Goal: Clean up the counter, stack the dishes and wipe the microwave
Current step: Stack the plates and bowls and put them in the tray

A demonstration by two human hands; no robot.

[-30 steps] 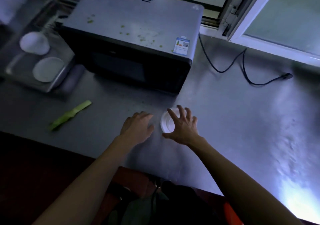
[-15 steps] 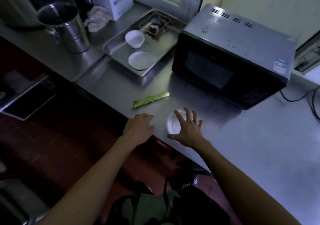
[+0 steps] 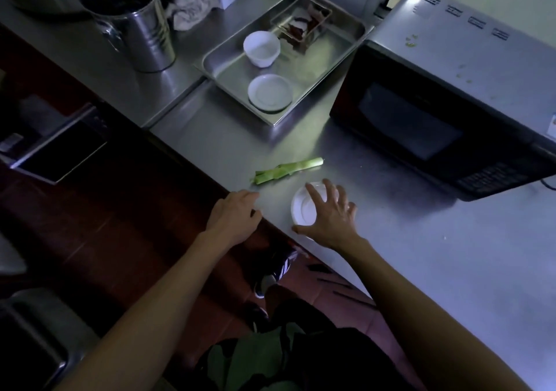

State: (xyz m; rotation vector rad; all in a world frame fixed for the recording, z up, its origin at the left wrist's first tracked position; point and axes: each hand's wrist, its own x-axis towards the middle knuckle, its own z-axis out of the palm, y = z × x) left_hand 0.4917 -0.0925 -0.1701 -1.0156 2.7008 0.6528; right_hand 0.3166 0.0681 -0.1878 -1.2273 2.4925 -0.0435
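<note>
**Hand positions at the counter edge**

The right hand is located at the centre of the frame, spread over a small white dish that rests on the steel counter near its front edge. The fingers are splayed and bent over the dish's far rim, and the thumb is set against its near rim, so the dish is gripped from above. The right forearm is extended from the lower right corner of the frame.

The left hand is placed just left of the dish, at the counter's edge. Its fingers are curled loosely under, knuckles up, and nothing is held in it. The left forearm is extended from the lower left.

A green vegetable stalk is laid on the counter just above both hands, apart from them. In the upper centre, a metal tray is seen holding a white bowl and a white saucer, set apart from each other. The microwave is positioned at the right, with green specks visible on its top. A steel bucket and a crumpled cloth are found in the upper left.
</note>
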